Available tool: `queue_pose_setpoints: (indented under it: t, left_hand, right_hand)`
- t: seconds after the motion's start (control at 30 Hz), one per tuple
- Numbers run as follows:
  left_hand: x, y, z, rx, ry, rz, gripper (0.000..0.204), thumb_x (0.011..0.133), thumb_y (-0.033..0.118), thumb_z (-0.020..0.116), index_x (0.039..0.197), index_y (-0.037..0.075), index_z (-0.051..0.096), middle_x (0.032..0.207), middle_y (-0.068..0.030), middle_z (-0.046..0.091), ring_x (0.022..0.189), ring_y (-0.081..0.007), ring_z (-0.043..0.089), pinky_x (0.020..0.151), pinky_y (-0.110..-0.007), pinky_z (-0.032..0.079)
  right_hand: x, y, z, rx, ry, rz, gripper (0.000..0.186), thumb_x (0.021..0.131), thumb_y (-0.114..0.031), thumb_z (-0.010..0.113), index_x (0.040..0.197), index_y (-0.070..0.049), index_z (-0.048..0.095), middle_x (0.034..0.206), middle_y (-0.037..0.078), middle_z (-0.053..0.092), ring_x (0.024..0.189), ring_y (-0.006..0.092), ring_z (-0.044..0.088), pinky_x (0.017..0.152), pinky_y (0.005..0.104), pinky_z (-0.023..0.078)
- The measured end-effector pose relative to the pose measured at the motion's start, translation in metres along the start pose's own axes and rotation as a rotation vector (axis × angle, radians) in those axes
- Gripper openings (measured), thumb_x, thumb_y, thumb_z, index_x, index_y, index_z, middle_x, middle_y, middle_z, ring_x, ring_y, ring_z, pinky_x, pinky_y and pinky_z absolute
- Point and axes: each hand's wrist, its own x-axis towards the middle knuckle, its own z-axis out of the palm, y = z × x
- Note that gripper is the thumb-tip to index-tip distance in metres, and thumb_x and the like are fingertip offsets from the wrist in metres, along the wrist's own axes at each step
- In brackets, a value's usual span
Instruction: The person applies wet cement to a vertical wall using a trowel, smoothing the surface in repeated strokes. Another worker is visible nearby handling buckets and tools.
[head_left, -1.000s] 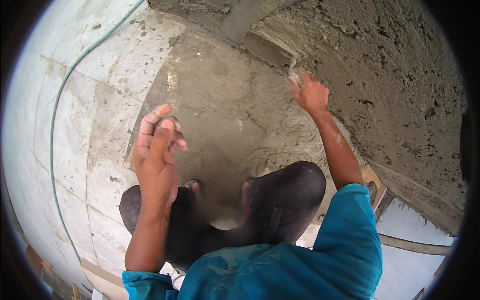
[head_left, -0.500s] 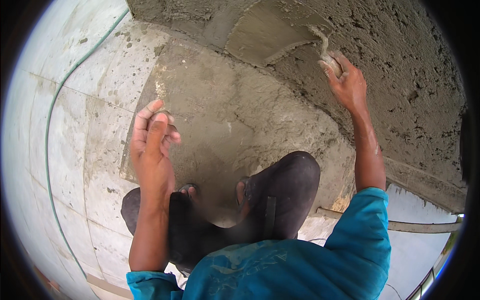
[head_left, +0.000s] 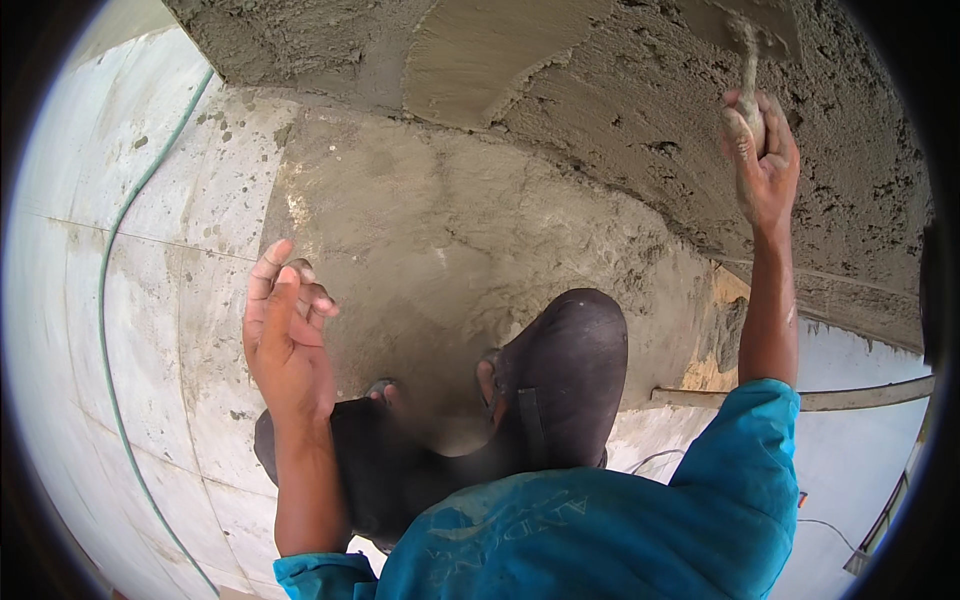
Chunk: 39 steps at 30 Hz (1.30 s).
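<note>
My right hand (head_left: 770, 172) is closed round the handle of a mortar-caked trowel (head_left: 750, 62) at the upper right. The trowel's blade lies against rough grey wet mortar (head_left: 640, 120) on the wall, close to the picture's top edge. To the left of it, a smoother patch of mortar (head_left: 490, 50) shows on the same surface. My left hand (head_left: 290, 345) hovers at the left above the board, its fingers loosely bent and apart, with nothing in them.
A mortar-smeared board (head_left: 400, 220) lies on pale tiles (head_left: 150, 330) in front of my feet. A green hose (head_left: 104, 300) runs along the left. At the right, a curved strip (head_left: 800, 400) extends past my elbow, and a thin cable (head_left: 835, 530) lies lower down.
My right hand has moved up and to the right with the trowel along the mortared wall. My left hand has dropped slightly, and the view has shifted.
</note>
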Motion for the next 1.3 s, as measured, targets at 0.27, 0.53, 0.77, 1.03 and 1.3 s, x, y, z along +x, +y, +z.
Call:
queue_pose_setpoints:
  t: [0.27, 0.53, 0.77, 1.03, 1.3]
  left_hand:
    - [-0.088, 0.037, 0.021, -0.743, -0.384, -0.346, 0.035, 0.103, 0.017, 0.039, 0.136, 0.008, 0.042, 0.101, -0.0043, 0.052, 0.075, -0.0148, 0.053, 0.075, -0.037, 0.045]
    - [-0.129, 0.02, 0.004, -0.569, -0.375, -0.538, 0.033, 0.105, 0.019, 0.037, 0.134, 0.008, 0.044, 0.091, -0.0033, 0.053, 0.068, -0.017, 0.053, 0.063, -0.038, 0.042]
    - [-0.147, 0.025, -0.021, -0.572, -0.376, -0.583, 0.037, 0.105, 0.022, 0.036, 0.14, 0.013, 0.041, 0.096, -0.0029, 0.053, 0.076, -0.0158, 0.055, 0.075, -0.039, 0.046]
    - [-0.133, 0.021, -0.011, -0.666, -0.535, -0.568, 0.036, 0.105, 0.022, 0.033, 0.139, 0.011, 0.04, 0.102, -0.003, 0.053, 0.077, -0.0171, 0.055, 0.074, -0.038, 0.044]
    - [-0.125, -0.003, 0.037, -0.665, -0.539, -0.701, 0.036, 0.103, 0.016, 0.031, 0.134, 0.0, 0.04, 0.099, -0.0042, 0.052, 0.068, -0.015, 0.048, 0.066, -0.033, 0.039]
  right_hand:
    - [-0.247, 0.115, 0.073, -0.279, -0.723, 0.535, 0.045, 0.088, -0.027, 0.065, 0.121, 0.001, 0.055, 0.101, 0.024, 0.067, 0.091, 0.0403, 0.067, 0.079, 0.0458, 0.053]
    - [-0.352, -0.016, 0.259, 0.412, -0.968, 0.493, 0.058, 0.087, -0.034, 0.063, 0.13, 0.002, 0.051, 0.115, 0.028, 0.063, 0.108, 0.0451, 0.06, 0.093, 0.0479, 0.048]
    - [-0.289, -0.005, 0.307, 1.156, -0.501, 1.231, 0.028, 0.095, -0.022, 0.056, 0.112, -0.002, 0.049, 0.077, 0.006, 0.056, 0.055, 0.0126, 0.056, 0.042, 0.0287, 0.047]
    - [-0.348, 0.066, 0.146, 1.108, -0.382, 1.185, 0.027, 0.095, -0.028, 0.051, 0.109, -0.005, 0.053, 0.067, 0.006, 0.055, 0.05, 0.018, 0.055, 0.043, 0.0326, 0.048]
    - [-0.424, 0.042, 0.16, 0.019, -0.864, 0.364, 0.041, 0.089, -0.037, 0.06, 0.111, -0.002, 0.059, 0.078, 0.024, 0.067, 0.076, 0.0451, 0.066, 0.069, 0.0527, 0.054]
